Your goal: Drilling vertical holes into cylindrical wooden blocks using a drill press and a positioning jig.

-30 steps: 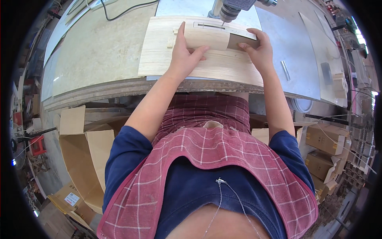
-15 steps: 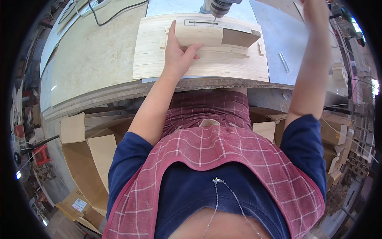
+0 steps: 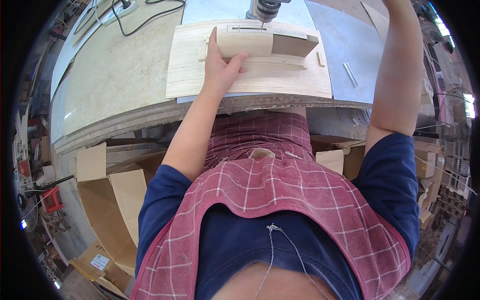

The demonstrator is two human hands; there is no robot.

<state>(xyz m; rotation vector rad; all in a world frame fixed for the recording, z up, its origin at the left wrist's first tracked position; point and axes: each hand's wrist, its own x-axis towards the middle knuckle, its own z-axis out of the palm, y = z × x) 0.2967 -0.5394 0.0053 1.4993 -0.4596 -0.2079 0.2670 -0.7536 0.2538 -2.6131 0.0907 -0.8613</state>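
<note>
My left hand (image 3: 222, 72) grips the left end of a pale wooden block (image 3: 245, 44), the thumb across its near face and a finger along its end. A narrow slot inside a drawn outline runs along the block's top. A drill chuck (image 3: 268, 10) with a thin bit stands over the block, the bit's tip at the slot's right end; whether it touches the wood I cannot tell. Beside the block's right part is a brown-grey face (image 3: 295, 46). Under it all lies a flat wooden board (image 3: 200, 87). My right forearm (image 3: 400, 65) reaches up past the top edge, its hand out of sight.
Small wooden strips (image 3: 321, 59) sit on the board around the block. To the right, a short metal bar (image 3: 350, 74) lies on a bluish sheet (image 3: 345, 45). A black cable (image 3: 142, 22) crosses the table's far left. Open cardboard boxes (image 3: 100, 200) stand below the table's edge.
My right forearm has shifted up and to the right. The whole view has slid slightly, moving the board, block and drill a little left in the picture. My left hand keeps its grip.
</note>
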